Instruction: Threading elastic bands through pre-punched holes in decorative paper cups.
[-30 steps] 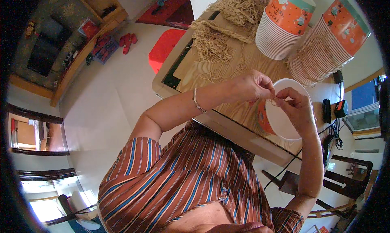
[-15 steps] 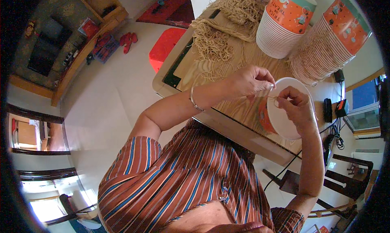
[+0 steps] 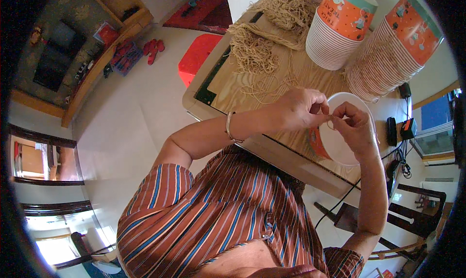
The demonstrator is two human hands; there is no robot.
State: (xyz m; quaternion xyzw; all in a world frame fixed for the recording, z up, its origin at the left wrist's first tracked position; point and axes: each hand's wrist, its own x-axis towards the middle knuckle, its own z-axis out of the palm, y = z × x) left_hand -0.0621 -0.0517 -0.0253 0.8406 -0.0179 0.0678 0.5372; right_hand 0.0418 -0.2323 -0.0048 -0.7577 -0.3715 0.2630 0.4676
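A bright room with a pale, glossy floor (image 3: 126,118) surrounds a wood-grain table with a beige border (image 3: 230,89). A red plastic stool (image 3: 196,57) stands by its far left side.

The person, in a brown striped shirt (image 3: 223,205), works over a round paper tub, white inside and orange outside (image 3: 342,147), its mouth tilted toward the viewer. The left hand (image 3: 303,108) pinches narrowly, thumb and fingertips together; the right hand (image 3: 354,127) is pinched too, gripping a small loop of thin tan string (image 3: 331,126) in front of the tub's opening. Whether the left fingertips also grip string is too small to tell.

Half a second ago the hands were slightly apart; now the left has dropped and turned so the fingertips meet, while the right has barely moved. This suggests both are working one piece of string.

The tub sits near the table's front edge. Just beyond it leans a tall stack of orange and teal paper tubs wrapped in string (image 3: 383,64), leaving little room there; a second, unwrapped stack (image 3: 335,40) stands left of that. Bare wood lies left of the tub, up to loose strands and a tangled tan string heap (image 3: 255,52). Black cables (image 3: 402,161) crowd the right.
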